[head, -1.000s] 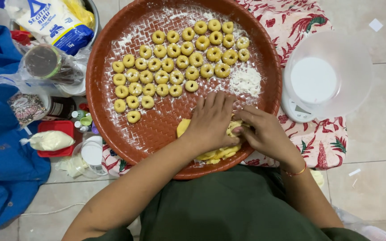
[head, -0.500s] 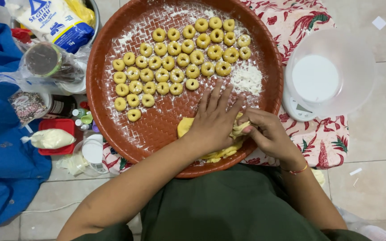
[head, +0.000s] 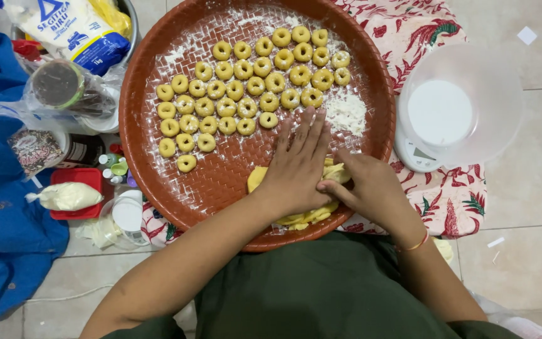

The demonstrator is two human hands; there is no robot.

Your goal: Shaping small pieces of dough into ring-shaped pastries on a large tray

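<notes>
On near tray [head: 158, 163] edge: rolling yellow dough [head: 302, 216].
Left hand [head: 297, 164] flat, fingers spread, pressing; right hand [head: 365, 188] cupped alongside, steadying dough; rings [head: 252, 81] kept far.

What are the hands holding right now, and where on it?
Left hand presses flat on top of the yellow dough lump on the round brown woven tray; right hand pinches its right edge.
</notes>
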